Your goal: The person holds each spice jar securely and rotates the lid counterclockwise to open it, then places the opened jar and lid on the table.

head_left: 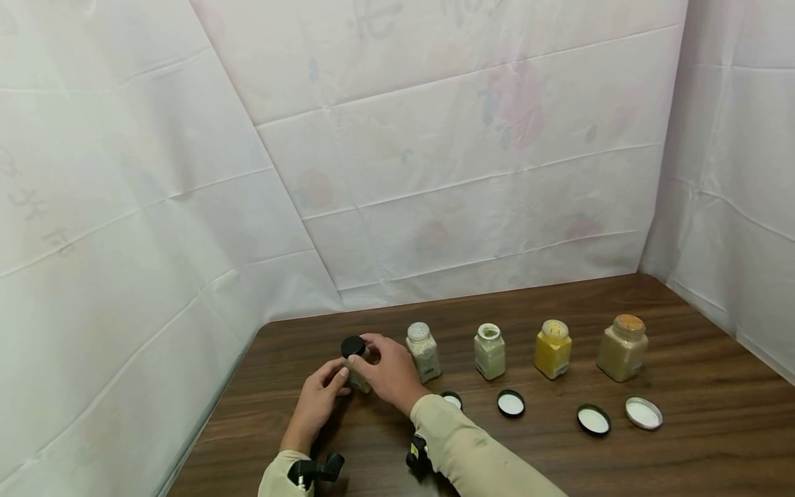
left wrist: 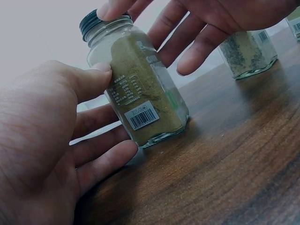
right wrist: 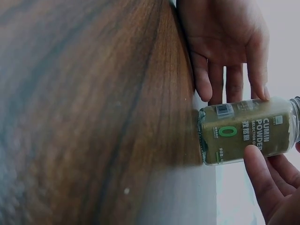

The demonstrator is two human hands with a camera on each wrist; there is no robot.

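Observation:
A square glass jar of cumin powder [right wrist: 262, 126], with a black screw lid [head_left: 352, 346], stands upright at the left of the row. My left hand [head_left: 317, 404] holds its side, thumb on the glass and fingers round the back, as the left wrist view shows. From the other side my right hand [head_left: 394, 373] grips the lid at the top, thumb on its near edge. Its lower fingers are spread beside the glass. A barcode label [left wrist: 141, 116] marks one face of the jar.
To the right stand lidless jars: one pale [head_left: 424, 353], one light green [head_left: 490, 355], one yellow [head_left: 553, 351] and one tan [head_left: 623, 351]. In front lie loose lids, including a black one [head_left: 511, 404] and a silver-rimmed one [head_left: 644, 413]. White sheeting [head_left: 435, 207] borders the wooden table.

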